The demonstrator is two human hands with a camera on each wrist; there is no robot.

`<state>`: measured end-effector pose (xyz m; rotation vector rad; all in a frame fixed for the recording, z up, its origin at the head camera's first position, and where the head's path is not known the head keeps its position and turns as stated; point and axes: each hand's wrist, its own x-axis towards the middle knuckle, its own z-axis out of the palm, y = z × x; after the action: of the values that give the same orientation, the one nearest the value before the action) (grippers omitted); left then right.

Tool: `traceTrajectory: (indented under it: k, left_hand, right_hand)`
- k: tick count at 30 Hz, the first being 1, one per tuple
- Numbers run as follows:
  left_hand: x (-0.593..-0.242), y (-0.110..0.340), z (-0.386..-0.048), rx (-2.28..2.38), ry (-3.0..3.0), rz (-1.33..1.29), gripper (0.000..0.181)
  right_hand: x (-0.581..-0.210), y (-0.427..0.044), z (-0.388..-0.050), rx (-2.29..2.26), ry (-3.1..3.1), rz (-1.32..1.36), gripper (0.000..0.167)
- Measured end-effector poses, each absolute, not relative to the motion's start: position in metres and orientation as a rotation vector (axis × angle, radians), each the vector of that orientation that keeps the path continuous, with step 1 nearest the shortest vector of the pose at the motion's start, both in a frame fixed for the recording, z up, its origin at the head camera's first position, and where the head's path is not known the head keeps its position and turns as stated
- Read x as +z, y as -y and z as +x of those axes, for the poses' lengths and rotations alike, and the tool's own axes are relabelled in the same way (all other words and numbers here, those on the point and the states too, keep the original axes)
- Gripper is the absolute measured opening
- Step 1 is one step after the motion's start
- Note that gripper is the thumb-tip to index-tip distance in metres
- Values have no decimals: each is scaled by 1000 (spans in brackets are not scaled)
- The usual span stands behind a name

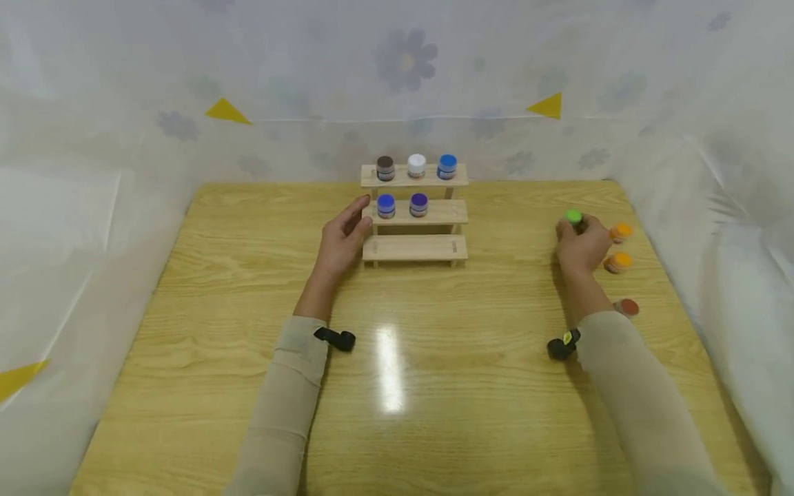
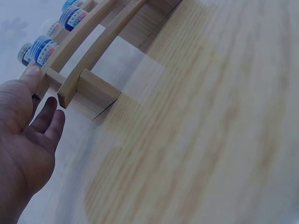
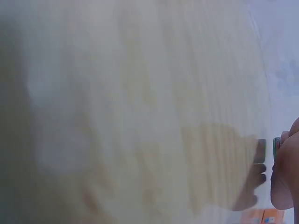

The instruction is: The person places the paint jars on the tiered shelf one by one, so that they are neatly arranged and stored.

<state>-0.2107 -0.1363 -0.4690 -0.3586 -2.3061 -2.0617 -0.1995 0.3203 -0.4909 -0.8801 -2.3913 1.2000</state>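
Observation:
A three-step wooden rack [image 1: 414,248] stands toward the back of the table. My left hand [image 1: 341,238] is at its left side, thumb and index finger at the end of the middle shelf, pinching it; the other fingers are loosely bent in the left wrist view. On the top shelf are paint jars with a brown lid [image 1: 385,167], a white lid [image 1: 417,165] and a blue lid [image 1: 446,166]. A blue-lidded jar [image 1: 386,205] and a purple-lidded jar [image 1: 418,204] occupy the middle shelf. My right hand [image 1: 583,248] grips a green-lidded paint jar [image 1: 573,218], mostly hidden by the fingers.
Beside the right hand stand two orange-lidded jars, one farther back [image 1: 621,232] and one nearer [image 1: 618,262]. A red-brown-lidded jar [image 1: 628,307] is partly behind the right forearm. White flowered sheeting [image 1: 335,83] hangs around the wooden table [image 1: 446,427].

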Motion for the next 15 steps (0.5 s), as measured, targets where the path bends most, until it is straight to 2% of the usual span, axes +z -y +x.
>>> traceTrajectory:
  k: [7,15]
  left_hand:
    - [-469,137,-211,-2060,2298,-359,47]
    - [-466,136,-210,-2052,2318,-357,47]
  right_hand:
    - [-488,-295,-196,1245,2406,-634,46]
    - [-484,-268,-194,1217,2468,-214,41]
